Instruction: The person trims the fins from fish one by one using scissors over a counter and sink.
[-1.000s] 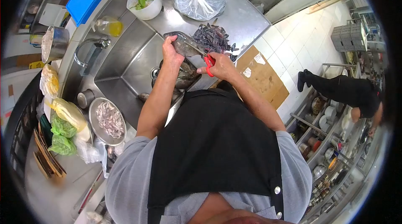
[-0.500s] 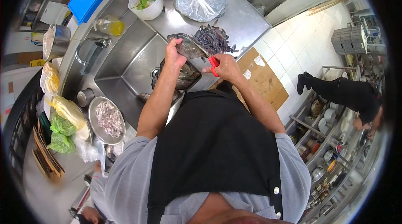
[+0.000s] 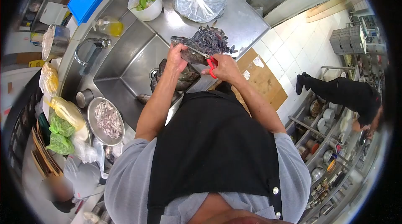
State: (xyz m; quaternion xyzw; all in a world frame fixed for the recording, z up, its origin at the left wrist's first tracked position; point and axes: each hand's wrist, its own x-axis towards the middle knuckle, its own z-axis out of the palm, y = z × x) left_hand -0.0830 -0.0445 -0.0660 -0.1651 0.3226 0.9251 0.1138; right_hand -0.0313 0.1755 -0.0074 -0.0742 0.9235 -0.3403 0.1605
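My left hand (image 3: 177,57) is closed around a dark, scaly fish (image 3: 191,55), held above the sink's right edge. Red-handled scissors (image 3: 212,66) are gripped in my right hand (image 3: 225,68), and their blades lie along the upper side of the fish. Just beyond the fish, a pile of dark cut fins (image 3: 211,39) rests on the steel counter. Below my left hand, several whole fish (image 3: 184,78) lie in the sink (image 3: 125,67), partly hidden by my forearm.
A knotted plastic bag (image 3: 200,1) and a white tub with green leaves (image 3: 145,5) stand on the far counter. Left are the faucet (image 3: 86,52) and a bowl of pale seafood pieces (image 3: 106,121). Another person in black (image 3: 347,94) is at the right shelves; another person is lower left.
The fish has tilted and shifted slightly right in my left hand, with the scissors now lying along its upper side. At lower left, the other person has moved farther into view.
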